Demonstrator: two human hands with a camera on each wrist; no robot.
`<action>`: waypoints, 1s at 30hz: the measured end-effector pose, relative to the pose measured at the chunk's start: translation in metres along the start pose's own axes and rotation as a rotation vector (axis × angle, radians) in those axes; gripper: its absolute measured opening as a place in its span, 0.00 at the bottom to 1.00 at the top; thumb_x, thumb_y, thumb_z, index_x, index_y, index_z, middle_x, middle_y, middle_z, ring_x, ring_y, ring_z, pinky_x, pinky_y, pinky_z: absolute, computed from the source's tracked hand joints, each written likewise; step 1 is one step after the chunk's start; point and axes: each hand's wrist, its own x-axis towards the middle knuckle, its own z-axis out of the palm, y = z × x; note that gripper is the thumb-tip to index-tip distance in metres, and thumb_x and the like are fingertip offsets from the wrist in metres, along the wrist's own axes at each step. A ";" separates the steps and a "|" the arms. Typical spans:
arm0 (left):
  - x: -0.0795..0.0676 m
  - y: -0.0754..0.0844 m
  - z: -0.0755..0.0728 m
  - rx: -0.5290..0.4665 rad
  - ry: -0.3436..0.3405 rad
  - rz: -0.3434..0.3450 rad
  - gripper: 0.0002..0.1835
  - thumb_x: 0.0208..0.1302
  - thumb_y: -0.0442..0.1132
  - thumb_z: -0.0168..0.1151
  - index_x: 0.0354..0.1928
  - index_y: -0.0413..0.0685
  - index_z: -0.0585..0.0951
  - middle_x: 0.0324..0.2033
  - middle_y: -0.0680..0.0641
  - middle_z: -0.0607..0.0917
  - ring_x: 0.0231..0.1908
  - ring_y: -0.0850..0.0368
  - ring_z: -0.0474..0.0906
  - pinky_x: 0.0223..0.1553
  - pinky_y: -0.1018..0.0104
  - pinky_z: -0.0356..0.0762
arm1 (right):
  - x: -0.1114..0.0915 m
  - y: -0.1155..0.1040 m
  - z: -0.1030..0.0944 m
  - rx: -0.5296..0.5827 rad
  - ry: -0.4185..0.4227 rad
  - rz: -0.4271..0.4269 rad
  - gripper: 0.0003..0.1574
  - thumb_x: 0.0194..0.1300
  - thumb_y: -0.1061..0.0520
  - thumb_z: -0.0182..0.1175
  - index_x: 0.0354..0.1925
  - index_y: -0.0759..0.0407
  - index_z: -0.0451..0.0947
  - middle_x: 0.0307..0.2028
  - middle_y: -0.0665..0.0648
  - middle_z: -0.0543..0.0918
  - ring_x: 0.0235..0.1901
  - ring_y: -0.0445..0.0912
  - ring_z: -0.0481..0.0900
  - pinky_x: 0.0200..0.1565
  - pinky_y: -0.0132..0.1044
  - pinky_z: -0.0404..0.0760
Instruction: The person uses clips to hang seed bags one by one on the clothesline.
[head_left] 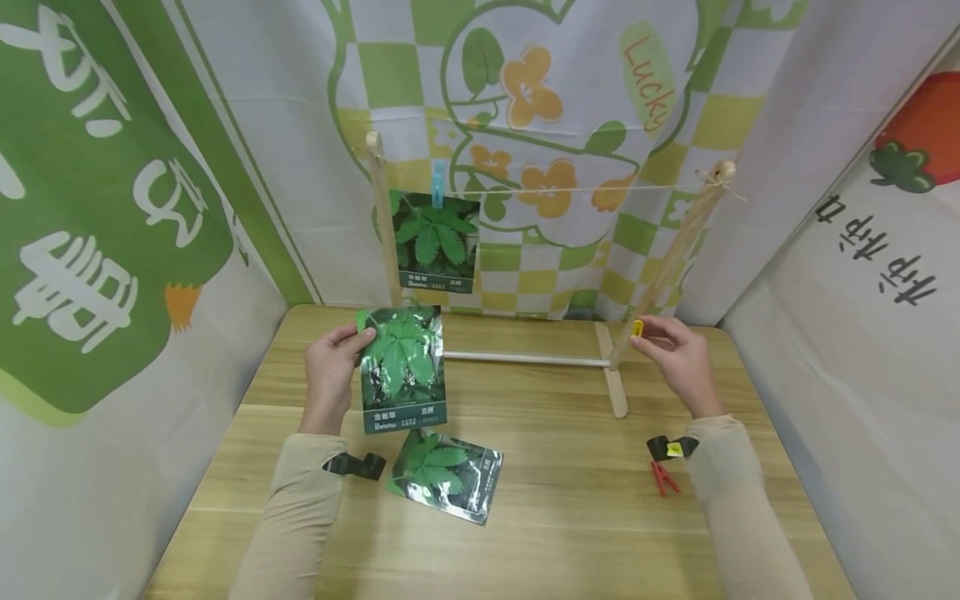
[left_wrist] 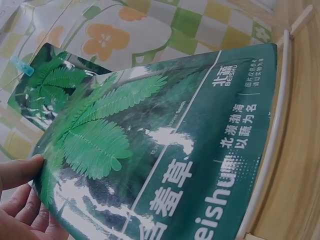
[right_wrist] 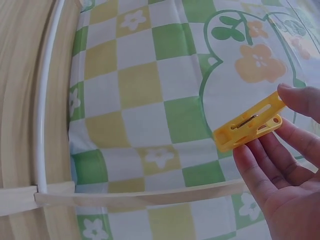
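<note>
My left hand [head_left: 333, 367] pinches a green seed packet [head_left: 403, 375] by its upper left edge, holding it up in front of the wooden rack. In the left wrist view the thumb lies on the leaf picture of the packet [left_wrist: 150, 135], with the other fingers behind it. A yellow clothespin [right_wrist: 247, 122] is pinched between the thumb and fingers of my right hand [head_left: 678, 358], near the rack's right post [head_left: 667, 258]. Another seed packet [head_left: 435, 237] hangs at the left of the string [head_left: 555, 191], held by a blue clothespin [head_left: 438, 185].
A third seed packet [head_left: 446, 477] lies on the wooden table [head_left: 562, 533], below the held one. Near the right wrist a red clothespin [head_left: 663, 479] rests on the table. A white bar [head_left: 525, 359] joins the rack's feet, and a patterned curtain [head_left: 390, 75] hangs behind.
</note>
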 end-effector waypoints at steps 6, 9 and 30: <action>0.000 0.004 0.003 0.006 -0.004 0.005 0.13 0.60 0.37 0.69 0.45 0.42 0.81 0.28 0.61 0.83 0.30 0.68 0.81 0.36 0.78 0.81 | 0.003 -0.005 0.000 0.019 0.006 -0.014 0.23 0.61 0.63 0.67 0.53 0.73 0.77 0.38 0.40 0.79 0.40 0.27 0.80 0.44 0.18 0.80; 0.000 0.006 0.004 0.015 -0.010 0.012 0.14 0.60 0.38 0.69 0.46 0.42 0.81 0.28 0.61 0.84 0.31 0.68 0.81 0.36 0.77 0.81 | 0.005 -0.007 0.000 0.031 0.011 -0.026 0.23 0.61 0.64 0.67 0.53 0.75 0.77 0.39 0.40 0.79 0.40 0.27 0.80 0.44 0.18 0.80; 0.001 0.021 0.017 -0.025 -0.036 0.041 0.06 0.60 0.37 0.69 0.38 0.51 0.81 0.29 0.60 0.84 0.31 0.68 0.79 0.35 0.77 0.78 | 0.017 -0.023 0.001 -0.014 -0.013 -0.073 0.23 0.61 0.63 0.67 0.54 0.70 0.78 0.44 0.57 0.80 0.42 0.30 0.79 0.46 0.17 0.78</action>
